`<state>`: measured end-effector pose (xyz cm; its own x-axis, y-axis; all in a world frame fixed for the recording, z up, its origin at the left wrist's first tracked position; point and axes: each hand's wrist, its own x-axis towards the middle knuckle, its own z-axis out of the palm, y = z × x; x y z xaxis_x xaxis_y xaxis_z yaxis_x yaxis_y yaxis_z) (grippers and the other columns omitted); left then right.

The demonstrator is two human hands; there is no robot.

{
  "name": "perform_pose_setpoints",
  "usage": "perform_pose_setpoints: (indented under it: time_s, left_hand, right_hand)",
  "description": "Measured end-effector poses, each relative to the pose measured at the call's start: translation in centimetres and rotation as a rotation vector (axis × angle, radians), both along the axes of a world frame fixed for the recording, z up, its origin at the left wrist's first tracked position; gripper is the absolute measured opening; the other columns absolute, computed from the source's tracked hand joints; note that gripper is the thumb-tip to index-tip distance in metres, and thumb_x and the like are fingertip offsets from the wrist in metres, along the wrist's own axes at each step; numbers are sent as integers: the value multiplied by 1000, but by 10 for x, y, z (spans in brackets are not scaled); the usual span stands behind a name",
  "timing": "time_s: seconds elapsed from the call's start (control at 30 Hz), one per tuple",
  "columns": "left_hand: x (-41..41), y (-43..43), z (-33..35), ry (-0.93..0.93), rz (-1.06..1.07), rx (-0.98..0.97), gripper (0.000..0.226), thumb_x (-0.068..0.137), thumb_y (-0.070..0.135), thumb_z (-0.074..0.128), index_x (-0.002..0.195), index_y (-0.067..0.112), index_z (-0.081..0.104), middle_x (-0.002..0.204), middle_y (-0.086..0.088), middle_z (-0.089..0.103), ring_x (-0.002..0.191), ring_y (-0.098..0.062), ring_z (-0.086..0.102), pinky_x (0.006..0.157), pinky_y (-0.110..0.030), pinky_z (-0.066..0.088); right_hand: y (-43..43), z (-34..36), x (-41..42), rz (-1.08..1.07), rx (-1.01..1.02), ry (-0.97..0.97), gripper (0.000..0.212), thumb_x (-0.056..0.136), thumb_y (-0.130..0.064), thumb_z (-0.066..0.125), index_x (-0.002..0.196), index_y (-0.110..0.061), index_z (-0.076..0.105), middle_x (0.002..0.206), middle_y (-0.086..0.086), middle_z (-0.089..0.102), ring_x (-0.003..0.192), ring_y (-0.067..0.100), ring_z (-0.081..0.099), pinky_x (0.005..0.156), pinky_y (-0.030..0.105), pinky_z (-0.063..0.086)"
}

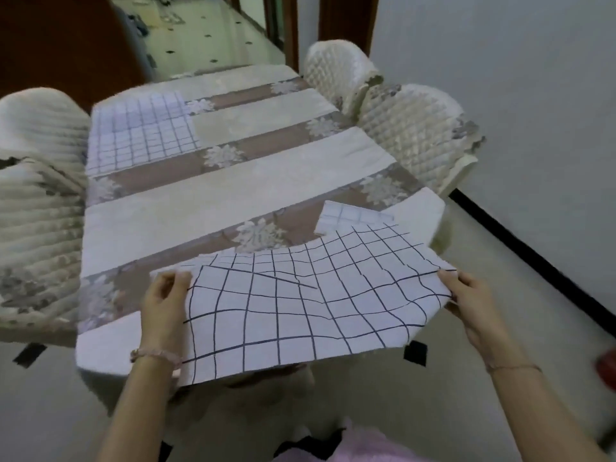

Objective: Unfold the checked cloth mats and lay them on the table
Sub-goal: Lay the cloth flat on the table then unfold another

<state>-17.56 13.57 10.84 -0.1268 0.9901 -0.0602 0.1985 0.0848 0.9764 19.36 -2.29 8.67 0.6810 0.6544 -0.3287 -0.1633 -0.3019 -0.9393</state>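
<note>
A white cloth mat with dark blue checks [300, 305] is spread open above the near end of the table [213, 191]. My left hand [165, 301] pinches its left edge and my right hand [473, 305] pinches its right edge. The mat sags slightly in the middle and overhangs the near table edge. A second checked mat [141, 133] lies flat on the far left of the table. A folded checked mat [350, 220] rests on the table just beyond the one I hold.
Quilted cream chairs stand on both sides: two on the left [36, 201] and two on the right [416, 128]. The table wears a striped beige and brown cloth with flower motifs. A white wall runs along the right; a tiled hallway lies beyond.
</note>
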Motion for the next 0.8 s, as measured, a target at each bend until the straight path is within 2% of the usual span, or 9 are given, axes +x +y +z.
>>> perform_pose_setpoints:
  time_s: [0.07, 0.17, 0.3, 0.4, 0.47, 0.53, 0.67, 0.7, 0.8]
  left_hand:
    - [41, 5, -5, 2, -134, -27, 13, 94, 20, 52, 96, 10, 60, 83, 1, 58, 78, -6, 50, 70, -16, 41]
    - [103, 3, -10, 16, -317, -57, 19, 91, 22, 54, 94, 5, 63, 85, -4, 58, 81, -15, 49, 71, -25, 40]
    - [183, -19, -17, 47, -570, -91, 19, 90, 23, 55, 89, 6, 61, 79, -3, 55, 73, -13, 47, 66, -25, 39]
    - [242, -39, -27, 63, -703, -126, 17, 90, 20, 56, 87, 5, 61, 77, -2, 54, 72, -13, 45, 66, -25, 39]
    - [280, -51, -38, 82, -761, -154, 16, 89, 17, 56, 86, 2, 61, 76, -1, 53, 72, -13, 45, 66, -24, 38]
    - [316, -63, -52, 114, -808, -189, 18, 88, 16, 56, 88, -1, 61, 78, -4, 54, 74, -15, 46, 66, -26, 38]
    - [388, -80, -73, 169, -834, -273, 15, 88, 20, 57, 90, 6, 64, 83, -5, 60, 80, -18, 51, 69, -29, 43]
    - [405, -83, -76, 179, -828, -291, 14, 88, 20, 57, 89, 8, 64, 85, -5, 61, 81, -19, 52, 71, -30, 44]
    - [454, -87, -84, 172, -852, -347, 11, 88, 20, 57, 84, 13, 64, 84, -8, 62, 80, -20, 53, 71, -33, 46]
  right_hand:
    - [-38, -1, 17, -136, -15, -6, 11, 92, -21, 56, 87, -16, 64, 88, 2, 66, 76, 12, 60, 59, 19, 51]
    - [-93, -6, 38, -299, -54, 7, 11, 91, -20, 57, 85, -17, 65, 87, 3, 68, 74, 12, 61, 60, 22, 49]
    - [-158, -15, 58, -538, -105, 0, 8, 88, -18, 62, 82, -17, 68, 79, 2, 74, 74, 17, 66, 69, 28, 53]
    - [-195, -25, 72, -646, -133, 19, 10, 89, -14, 59, 81, -12, 65, 80, 7, 67, 57, 6, 66, 50, 14, 53]
    - [-215, -36, 86, -700, -158, 53, 9, 89, -14, 59, 83, -12, 66, 81, 7, 67, 56, 7, 66, 48, 16, 53]
    - [-232, -50, 104, -743, -191, 94, 8, 89, -15, 60, 86, -10, 66, 84, 9, 67, 65, 15, 65, 58, 25, 53]
    - [-253, -69, 156, -766, -260, 162, 9, 89, -16, 59, 87, -10, 66, 93, 17, 67, 79, 28, 62, 81, 40, 52]
    - [-254, -72, 171, -766, -276, 168, 11, 89, -16, 58, 92, -8, 65, 91, 16, 66, 78, 27, 61, 80, 39, 52]
    - [-256, -69, 218, -746, -276, 155, 7, 92, -13, 54, 93, -8, 60, 78, 6, 62, 69, 18, 57, 60, 28, 45]
